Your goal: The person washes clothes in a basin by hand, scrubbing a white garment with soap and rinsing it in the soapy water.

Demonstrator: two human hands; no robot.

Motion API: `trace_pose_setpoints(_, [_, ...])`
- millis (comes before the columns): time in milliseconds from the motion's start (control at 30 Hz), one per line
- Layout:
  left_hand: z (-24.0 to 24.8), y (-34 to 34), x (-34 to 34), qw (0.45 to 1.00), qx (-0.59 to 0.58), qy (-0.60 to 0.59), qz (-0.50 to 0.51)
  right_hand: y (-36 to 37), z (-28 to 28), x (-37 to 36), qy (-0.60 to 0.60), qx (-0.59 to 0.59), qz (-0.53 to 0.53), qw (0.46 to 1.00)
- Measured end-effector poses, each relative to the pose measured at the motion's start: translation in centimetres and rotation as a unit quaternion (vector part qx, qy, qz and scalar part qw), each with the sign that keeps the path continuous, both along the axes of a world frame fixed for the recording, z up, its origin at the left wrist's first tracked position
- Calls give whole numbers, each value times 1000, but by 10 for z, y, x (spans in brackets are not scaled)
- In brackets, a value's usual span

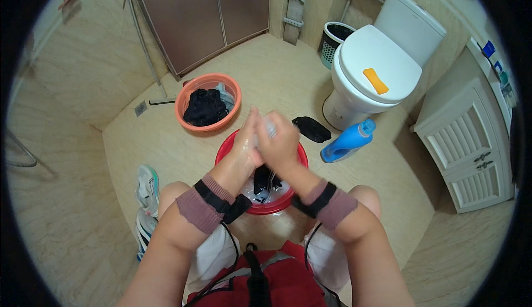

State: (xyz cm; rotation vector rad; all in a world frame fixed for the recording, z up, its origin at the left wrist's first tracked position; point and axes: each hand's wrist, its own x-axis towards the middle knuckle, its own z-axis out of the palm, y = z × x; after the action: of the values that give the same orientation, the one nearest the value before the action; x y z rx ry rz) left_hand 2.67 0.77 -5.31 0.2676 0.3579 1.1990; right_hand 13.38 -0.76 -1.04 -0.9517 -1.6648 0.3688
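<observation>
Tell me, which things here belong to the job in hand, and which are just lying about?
In the job:
left hand and right hand, together over the red basin;
dark cloth in it;
probably the blue bottle and orange basin of clothes.

Lying about:
shoes;
orange object on the toilet lid;
bin.

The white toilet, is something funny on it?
Yes, maybe: a flat-looking orange oblong lies slantwise on the closed, shiny white toilet lid. That seems an odd resting place. No damage shows.

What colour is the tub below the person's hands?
The tub is red, best seen in the head view.
</observation>
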Motion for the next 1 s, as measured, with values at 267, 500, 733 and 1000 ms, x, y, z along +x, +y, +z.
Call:
trace_pose_setpoints(267, [18,-3,24,982,-127,87,111,36,-29,16,124,-179,-11,976])
trace_pose_setpoints(500, [33,-4,5,980,-150,66,111,25,-11,21,332,-573,110,741])
trace_pose_setpoints(733, [36,-4,20,992,-127,21,-6,35,-2,32,65,-132,-28,989])
trace_pose_setpoints(1000, [-9,6,5,992,-24,-127,-6,-41,32,-2,-123,150,104,976])
